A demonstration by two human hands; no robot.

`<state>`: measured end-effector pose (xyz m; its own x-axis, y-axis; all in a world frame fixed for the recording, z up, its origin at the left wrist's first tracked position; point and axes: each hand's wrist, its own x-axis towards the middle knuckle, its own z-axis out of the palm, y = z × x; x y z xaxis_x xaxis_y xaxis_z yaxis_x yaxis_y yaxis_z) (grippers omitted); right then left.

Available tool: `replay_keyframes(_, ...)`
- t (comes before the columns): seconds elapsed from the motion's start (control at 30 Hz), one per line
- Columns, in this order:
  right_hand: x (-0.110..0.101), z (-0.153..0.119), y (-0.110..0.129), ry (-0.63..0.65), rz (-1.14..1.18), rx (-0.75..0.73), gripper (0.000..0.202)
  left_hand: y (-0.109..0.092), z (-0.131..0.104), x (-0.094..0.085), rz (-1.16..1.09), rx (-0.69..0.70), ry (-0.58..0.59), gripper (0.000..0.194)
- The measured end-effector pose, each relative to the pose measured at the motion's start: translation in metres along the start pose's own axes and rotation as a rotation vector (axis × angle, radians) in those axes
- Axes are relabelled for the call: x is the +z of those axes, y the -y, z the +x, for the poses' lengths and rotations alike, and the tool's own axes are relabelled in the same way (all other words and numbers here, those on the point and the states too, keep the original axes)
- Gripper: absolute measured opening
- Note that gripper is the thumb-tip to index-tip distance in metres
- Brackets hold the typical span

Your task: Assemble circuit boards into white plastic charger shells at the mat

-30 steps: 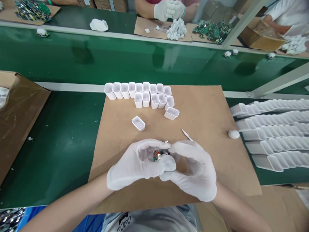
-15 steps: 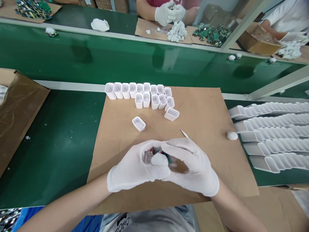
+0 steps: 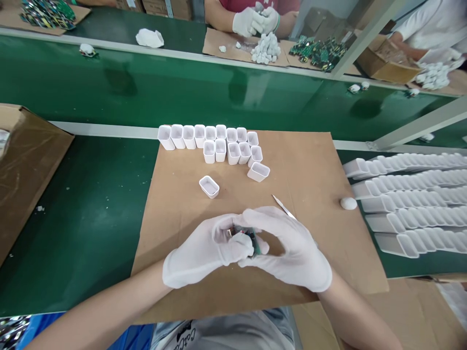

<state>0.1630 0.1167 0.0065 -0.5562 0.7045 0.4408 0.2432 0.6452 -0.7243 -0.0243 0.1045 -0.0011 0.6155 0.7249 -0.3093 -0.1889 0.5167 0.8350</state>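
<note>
Both my hands wear white gloves and meet over the near part of a brown cardboard sheet (image 3: 314, 160). My left hand (image 3: 204, 253) and my right hand (image 3: 292, 248) pinch a small green circuit board (image 3: 251, 238) between their fingertips; most of it is hidden by the fingers. Beyond them on the cardboard lies one white plastic shell (image 3: 209, 186), open side up. A second shell (image 3: 259, 171) lies tilted beside a cluster of several upright white shells (image 3: 211, 141). A thin metal tool (image 3: 282, 207) lies just past my right hand.
Rows of nested white shells (image 3: 412, 199) lie at the right, with a small white cap (image 3: 348, 203) near them. A brown carton (image 3: 25, 170) stands at the left. Beyond the green conveyor belt (image 3: 146, 92), another person's gloved hands (image 3: 255, 20) work over white parts and circuit boards (image 3: 319, 51).
My hands have turned the circuit board between the fingers, so less of it shows now. The small parts on the conveyor belt have drifted to the right.
</note>
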Motion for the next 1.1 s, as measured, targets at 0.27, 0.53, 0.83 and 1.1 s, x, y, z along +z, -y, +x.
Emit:
replay_keyframes(0.27,0.015,-0.007,0.003,-0.126,-0.157,-0.023,0.029,0.014,0.001,-0.003,-0.134,0.067,0.014,0.017)
replay_keyframes(0.53,0.019,0.003,-0.003,-0.087,0.064,-0.084,0.014,0.012,0.004,0.001,-0.156,0.054,-0.081,0.029)
replay_keyframes(0.83,0.009,0.006,0.0,0.05,-0.066,-0.117,0.023,0.013,-0.006,-0.003,-0.025,0.04,0.028,0.032)
replay_keyframes(1.1,0.013,0.008,-0.001,0.025,0.172,-0.136,0.014,0.001,-0.007,-0.003,-0.025,-0.013,0.039,0.035)
